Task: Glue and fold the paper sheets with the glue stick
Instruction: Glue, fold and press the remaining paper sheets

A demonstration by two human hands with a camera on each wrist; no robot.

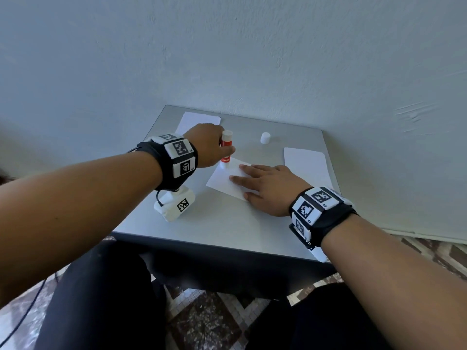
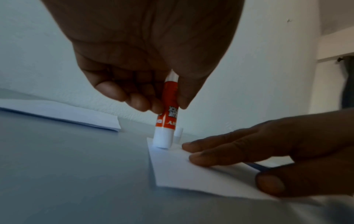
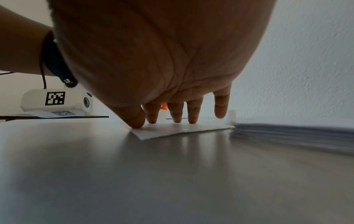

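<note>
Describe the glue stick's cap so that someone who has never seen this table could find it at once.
Start at the grey table against the wall. Near its far edge, between the left hand holding the glue stick and the paper stack on the right, stands the cap. It is the only small white cylinder standing alone, touched by nothing.

This looks like a room in a home rather than a workshop or lab. A small grey tabletop [image 1: 227, 228] stands pushed against a plain, rough-plastered white wall [image 1: 252, 59], and the patterned marble-look tile floor [image 1: 209, 322] beneath has a household feel. Nothing shows which room it is.
</note>
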